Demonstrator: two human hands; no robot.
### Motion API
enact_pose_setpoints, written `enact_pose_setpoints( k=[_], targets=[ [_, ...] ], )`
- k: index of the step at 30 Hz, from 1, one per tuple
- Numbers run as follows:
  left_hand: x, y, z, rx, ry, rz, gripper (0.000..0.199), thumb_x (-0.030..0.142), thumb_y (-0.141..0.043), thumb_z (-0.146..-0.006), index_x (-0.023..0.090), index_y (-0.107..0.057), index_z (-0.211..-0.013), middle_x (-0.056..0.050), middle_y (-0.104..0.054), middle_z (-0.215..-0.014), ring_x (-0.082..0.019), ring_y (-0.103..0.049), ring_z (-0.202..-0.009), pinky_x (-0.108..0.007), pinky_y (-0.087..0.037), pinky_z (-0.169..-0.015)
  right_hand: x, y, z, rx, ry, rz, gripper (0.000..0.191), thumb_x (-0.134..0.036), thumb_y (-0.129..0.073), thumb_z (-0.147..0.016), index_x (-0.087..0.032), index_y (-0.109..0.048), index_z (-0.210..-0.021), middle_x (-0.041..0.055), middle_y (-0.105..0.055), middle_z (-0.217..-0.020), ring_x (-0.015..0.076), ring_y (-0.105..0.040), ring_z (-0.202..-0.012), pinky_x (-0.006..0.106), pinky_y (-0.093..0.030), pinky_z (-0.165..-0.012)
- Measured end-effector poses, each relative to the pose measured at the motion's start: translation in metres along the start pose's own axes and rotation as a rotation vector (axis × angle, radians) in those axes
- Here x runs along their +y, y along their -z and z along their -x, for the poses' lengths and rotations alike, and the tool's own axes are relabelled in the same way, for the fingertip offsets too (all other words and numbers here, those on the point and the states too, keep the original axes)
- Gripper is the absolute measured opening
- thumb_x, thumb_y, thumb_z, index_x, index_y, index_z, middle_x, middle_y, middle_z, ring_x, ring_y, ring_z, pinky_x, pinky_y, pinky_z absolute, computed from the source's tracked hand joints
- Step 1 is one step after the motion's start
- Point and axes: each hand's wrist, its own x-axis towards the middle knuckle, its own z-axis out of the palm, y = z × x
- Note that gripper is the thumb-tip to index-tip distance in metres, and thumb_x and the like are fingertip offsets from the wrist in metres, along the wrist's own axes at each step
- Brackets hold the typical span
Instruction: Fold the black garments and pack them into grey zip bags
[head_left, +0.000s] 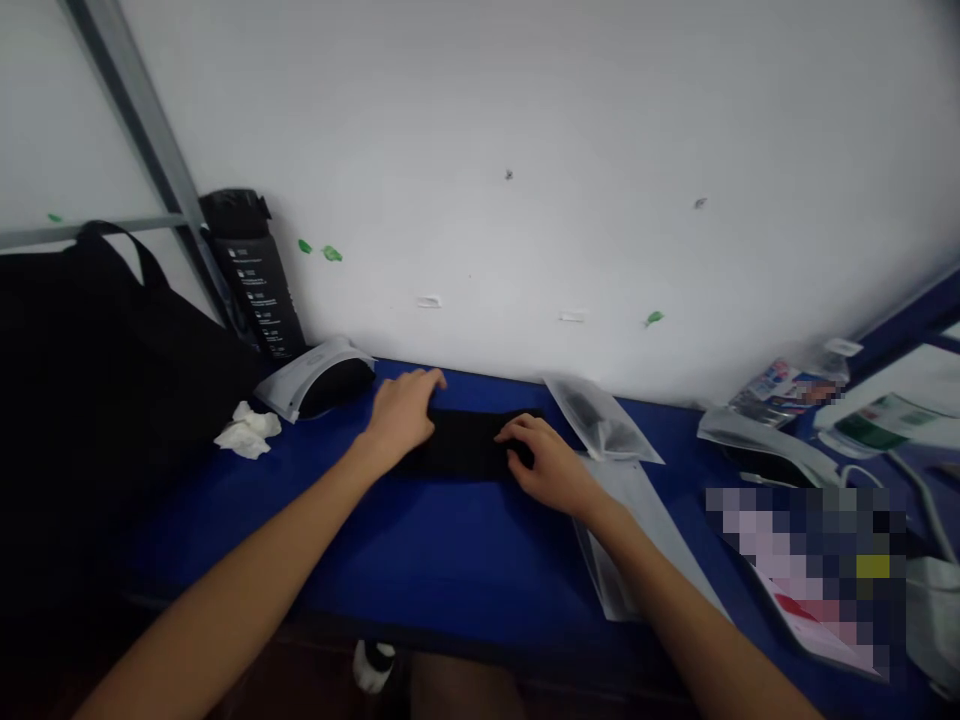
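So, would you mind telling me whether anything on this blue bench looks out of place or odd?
A crumpled white tissue lies loose on the blue bench beside the black bag, looking like stray waste left out. Small green smears also mark the white wall above.
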Motion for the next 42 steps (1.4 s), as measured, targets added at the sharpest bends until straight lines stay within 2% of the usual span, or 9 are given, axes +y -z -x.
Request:
enact_pose_setpoints(
  k=[4, 9, 13, 18, 26, 30, 36, 40, 42],
  targets=[
    [-0.011, 0.026, -0.005, 0.1, 0.132, -0.373, 0.05, -0.004, -0.06, -0.073, 0.019, -0.071, -0.115, -0.018, -0.067, -0.126, -0.041, -0.057, -0.127, -0.056, -0.042, -0.109, -0.001, 0.0, -0.001, 0.0, 0.0, 0.013, 0.03, -0.008, -0.057, -0.089, -0.022, -0.076, -0.106, 0.0091, -0.07, -0.114, 0.0273, -0.065, -0.108, 0.046, -0.055, -0.099],
    [0.0, 0.015, -0.001, -0.164, -0.047, -0.092, 0.036, -0.002, -0.056, -0.076, 0.024, -0.074, -0.093, -0.009, -0.074, -0.108, -0.03, -0.067, -0.107, -0.039, -0.049, -0.097, 0.0, 0.0, 0.0, 0.021, 0.002, 0.001, 0.029, -0.01, -0.059, -0.088, -0.023, -0.079, -0.103, 0.009, -0.071, -0.114, 0.0278, -0.067, -0.108, 0.047, -0.055, -0.099],
    [0.014, 0.001, 0.003, -0.268, -0.018, -0.017, 0.022, 0.005, -0.056, -0.082, 0.021, -0.067, -0.071, -0.011, -0.072, -0.092, -0.03, -0.069, -0.093, -0.039, -0.05, -0.089, -0.001, 0.002, 0.0, 0.032, 0.002, -0.002, 0.027, -0.01, -0.06, -0.087, -0.023, -0.08, -0.101, 0.0086, -0.071, -0.108, 0.0274, -0.068, -0.105, 0.045, -0.055, -0.095],
    [0.008, 0.003, 0.002, -0.236, 0.07, -0.25, 0.03, 0.014, -0.042, -0.096, 0.017, -0.069, -0.108, -0.017, -0.068, -0.118, -0.032, -0.069, -0.103, -0.044, -0.052, -0.09, -0.001, 0.002, 0.0, 0.009, -0.012, 0.038, 0.027, -0.01, -0.06, -0.088, -0.022, -0.078, -0.105, 0.0083, -0.071, -0.106, 0.027, -0.067, -0.102, 0.043, -0.053, -0.09],
    [-0.007, 0.0, -0.006, -0.335, -0.192, -0.193, 0.041, 0.031, -0.031, -0.109, 0.02, -0.064, -0.131, -0.013, -0.066, -0.13, -0.03, -0.061, -0.119, -0.044, -0.047, -0.103, -0.001, 0.003, 0.001, 0.001, -0.004, 0.008, 0.029, -0.009, -0.058, -0.085, -0.022, -0.073, -0.107, 0.0078, -0.069, -0.109, 0.0239, -0.067, -0.099, 0.039, -0.052, -0.091],
    [-0.007, 0.004, -0.008, -0.397, -0.259, -0.068, 0.045, 0.057, -0.061, -0.097, 0.023, -0.068, -0.125, -0.009, -0.07, -0.125, -0.03, -0.063, -0.116, -0.039, -0.049, -0.097, -0.007, 0.007, 0.001, -0.01, -0.046, 0.044, 0.008, -0.016, -0.065, -0.081, -0.021, -0.066, -0.087, 0.0042, -0.066, -0.092, 0.02, -0.063, -0.079, 0.034, -0.049, -0.075],
    [-0.01, -0.002, -0.01, -0.225, -0.113, -0.035, 0.007, 0.026, -0.066, -0.095, 0.024, -0.072, -0.098, -0.004, -0.075, -0.109, -0.024, -0.069, -0.104, -0.034, -0.051, -0.085, -0.007, 0.007, 0.002, -0.051, -0.019, 0.054, 0.016, -0.035, -0.062, -0.094, -0.023, -0.06, -0.084, 0.0058, -0.068, -0.093, 0.022, -0.065, -0.083, 0.035, -0.05, -0.077],
    [-0.008, -0.007, -0.011, 0.075, -0.006, -0.055, 0.01, 0.027, -0.059, -0.101, 0.02, -0.066, -0.101, -0.01, -0.072, -0.107, -0.025, -0.068, -0.099, -0.035, -0.051, -0.081, -0.002, 0.005, 0.005, -0.068, 0.005, 0.062, 0.014, -0.035, -0.065, -0.094, -0.022, -0.059, -0.091, 0.0165, -0.067, -0.134, 0.032, -0.065, -0.126, 0.046, -0.05, -0.106],
    [-0.003, -0.006, -0.01, 0.099, 0.006, 0.006, 0.018, 0.036, -0.054, -0.105, 0.021, -0.063, -0.107, -0.007, -0.071, -0.091, -0.024, -0.068, -0.086, -0.034, -0.051, -0.077, -0.001, 0.005, 0.007, -0.121, -0.006, 0.055, 0.016, -0.036, -0.065, -0.095, -0.022, -0.057, -0.095, 0.0213, -0.059, -0.148, 0.035, -0.052, -0.146, 0.05, -0.046, -0.114]
  ],
)
